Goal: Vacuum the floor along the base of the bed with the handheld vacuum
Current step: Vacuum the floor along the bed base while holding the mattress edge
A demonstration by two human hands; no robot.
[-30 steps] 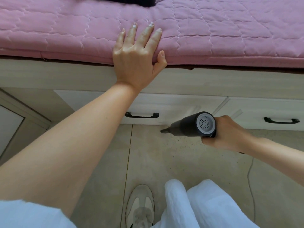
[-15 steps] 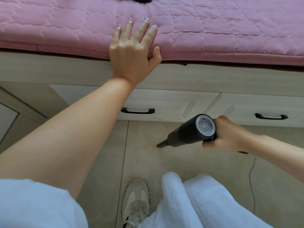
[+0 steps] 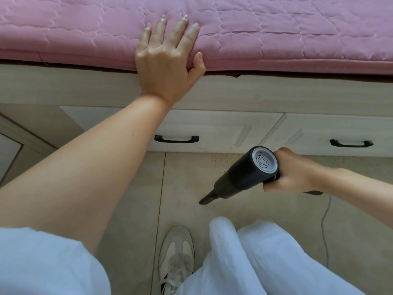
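Since 1 second ago, the black cylindrical plastic handheld vacuum (image 3: 246,177) has swung nearer, its tapered nozzle tip now off the drawer base and down on the pale speckled tile floor (image 3: 131,201), just beyond the white trouser leg (image 3: 244,256). The right hand (image 3: 295,171) wraps its curled fingers around the vacuum's handle, behind the round grey vented end cap. The left hand (image 3: 165,60) lies flat with straight, spread fingers on the edge of the pink quilted, stitched bedspread (image 3: 297,35). Below it run 2 pale wood-grain drawers (image 3: 223,130) with slim black bar handles. A grey-and-white laced shoe (image 3: 176,258) rests near the bottom.
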